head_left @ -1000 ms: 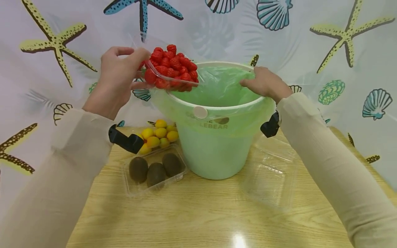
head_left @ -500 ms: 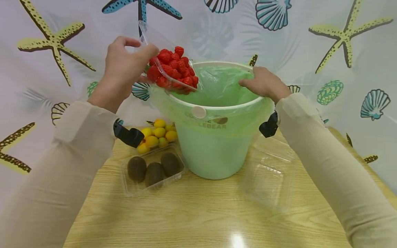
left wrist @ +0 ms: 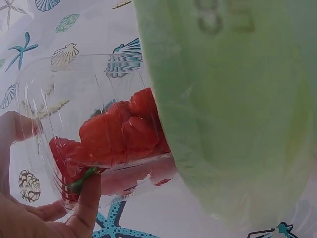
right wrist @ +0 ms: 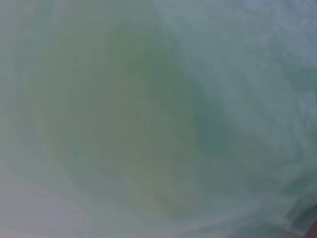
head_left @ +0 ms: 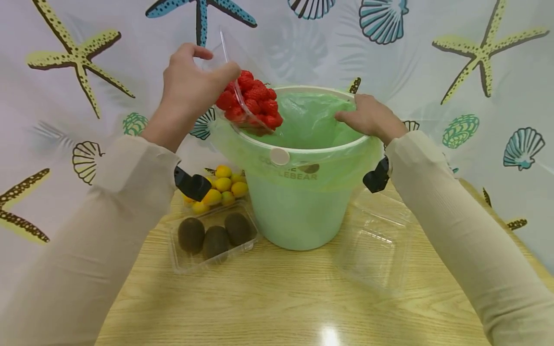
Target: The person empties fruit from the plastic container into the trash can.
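My left hand (head_left: 190, 86) grips a clear plastic box (head_left: 235, 91) heaped with red strawberries (head_left: 255, 103). I hold the box steeply tilted over the near left rim of a green bucket (head_left: 298, 211) lined with a green bag (head_left: 311, 120). In the left wrist view the strawberries (left wrist: 119, 134) press against the box wall beside the bag-covered bucket (left wrist: 233, 99), and my fingers (left wrist: 86, 203) curl round the box edge. My right hand (head_left: 368, 117) rests on the bucket's right rim, fingers curled over the bag. The right wrist view shows only blurred green bag (right wrist: 158, 119).
On the wooden table (head_left: 277, 307) a clear tray with three kiwis (head_left: 214, 238) lies left of the bucket, and yellow fruits (head_left: 220, 190) sit behind it. An empty clear box (head_left: 374, 245) lies to the right. A sea-themed curtain (head_left: 476, 72) hangs behind.
My left hand has lifted and tipped the strawberry box more steeply towards the bucket, moving it rightwards over the rim. My right hand stays on the rim.
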A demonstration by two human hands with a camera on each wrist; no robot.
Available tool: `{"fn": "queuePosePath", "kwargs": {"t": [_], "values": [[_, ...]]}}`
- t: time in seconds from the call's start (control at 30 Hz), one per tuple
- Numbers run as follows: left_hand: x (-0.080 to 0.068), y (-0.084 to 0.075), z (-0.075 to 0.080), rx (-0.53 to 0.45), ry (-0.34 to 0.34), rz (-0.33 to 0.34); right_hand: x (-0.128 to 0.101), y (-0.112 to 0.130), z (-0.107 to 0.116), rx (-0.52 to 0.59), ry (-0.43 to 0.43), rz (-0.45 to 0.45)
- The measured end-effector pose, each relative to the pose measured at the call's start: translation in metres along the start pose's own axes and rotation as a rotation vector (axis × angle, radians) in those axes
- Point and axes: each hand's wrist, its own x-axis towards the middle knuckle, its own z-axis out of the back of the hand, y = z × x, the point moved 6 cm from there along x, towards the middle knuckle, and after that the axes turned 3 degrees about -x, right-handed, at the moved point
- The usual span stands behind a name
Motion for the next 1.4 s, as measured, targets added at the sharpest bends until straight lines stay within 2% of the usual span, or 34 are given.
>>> {"fn": "queuePosePath", "kwargs": {"t": [0.3,0.57,0.87,1.23,1.4], "values": [[-0.003,-0.009,-0.006,0.032,0.017,-0.088,0.000,0.000,0.001,-0.001,-0.001,0.000],[-0.007,-0.016,-0.012,0.111,0.042,-0.184,0.000,0.000,-0.001,-0.004,-0.002,-0.004],[-0.011,-0.023,-0.012,0.181,0.031,-0.297,0.000,0.001,-0.001,-0.006,0.006,-0.001],[-0.013,-0.022,-0.007,0.195,0.049,-0.364,-0.002,0.000,0.000,0.010,0.008,0.002],[-0.013,-0.018,0.000,0.202,0.053,-0.356,-0.003,0.001,0.000,0.012,0.007,0.006]]}}
